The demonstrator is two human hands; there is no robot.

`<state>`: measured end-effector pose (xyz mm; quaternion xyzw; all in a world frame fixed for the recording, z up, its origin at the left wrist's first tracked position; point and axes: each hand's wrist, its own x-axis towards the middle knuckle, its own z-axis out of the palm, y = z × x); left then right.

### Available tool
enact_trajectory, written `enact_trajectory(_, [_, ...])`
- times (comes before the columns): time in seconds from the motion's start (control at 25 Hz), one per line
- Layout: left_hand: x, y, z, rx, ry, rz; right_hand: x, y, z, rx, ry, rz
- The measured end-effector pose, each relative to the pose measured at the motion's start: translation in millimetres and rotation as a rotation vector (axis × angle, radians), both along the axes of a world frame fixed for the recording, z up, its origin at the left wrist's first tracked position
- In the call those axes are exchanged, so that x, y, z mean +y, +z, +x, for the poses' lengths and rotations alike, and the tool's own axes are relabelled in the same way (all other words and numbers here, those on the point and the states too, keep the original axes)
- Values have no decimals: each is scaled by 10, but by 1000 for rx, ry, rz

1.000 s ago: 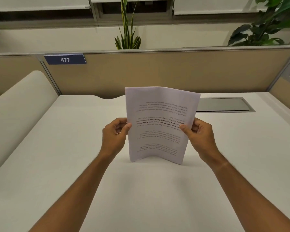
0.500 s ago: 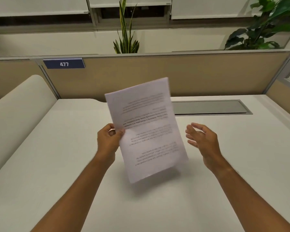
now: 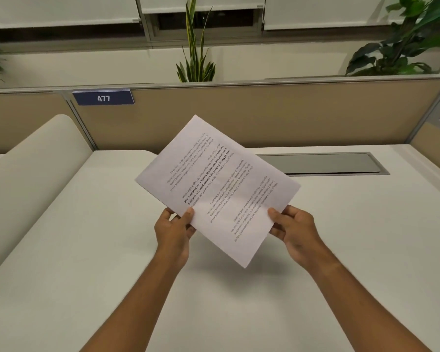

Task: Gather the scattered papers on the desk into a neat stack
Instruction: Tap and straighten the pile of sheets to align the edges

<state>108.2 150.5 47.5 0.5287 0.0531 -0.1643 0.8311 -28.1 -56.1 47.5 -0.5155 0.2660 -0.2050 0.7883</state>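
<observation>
Right hand (image 3: pixel 296 231) regripped thin printed papers (image 3: pixel 217 189); left hand (image 3: pixel 174 232) pinching edge.

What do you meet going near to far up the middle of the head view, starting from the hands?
Left hand and right hand gripping the papers → white desk → grey cable tray lid → beige partition → spiky plant → window blinds.

Blue plate (image 3: pixel 103 98) on partition (image 3: pixel 264 118), well beyond fingers: "477". Papers (image 3: pixel 217 189) pinched betw. both thumbs, print upside down; bold line just above left thumb (image 3: pixel 188 214) reads approx. "way of living. Defined by a slower pace... community bonds, local traditions". Rest too small.
</observation>
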Motion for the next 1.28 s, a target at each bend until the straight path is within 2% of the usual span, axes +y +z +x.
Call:
enact_trajectory(0.16, [346,96,276,-134,-61,35,-309,122,-127,47,29,-173])
enact_trajectory(0.32, [573,266,654,-322,-169,365,-507,178,-223,78,80,-359])
enact_trajectory(0.44, [474,205,625,-464,-239,491,-483,144,-198,69,2,-499])
enact_trajectory(0.6, [463,-32,578,-522,-196,558,-466,69,-205,38,-54,-560])
enact_trajectory(0.72, [492,-165,516,-514,-245,602,-479,-67,-243,100,-18,-574])
enact_trajectory(0.92, [420,-197,466,-467,-298,567,-466,-205,-244,155,7,-560])
enact_trajectory(1.04, [422,-164,522,-339,-239,578,-508,-177,-236,209,-149,-527])
enact_trajectory(1.16, [426,-206,478,-141,-128,532,-434,-254,-296,309,-271,-283])
enact_trajectory(1.28, [333,-254,268,-17,-26,367,-138,-292,-286,287,-118,25])
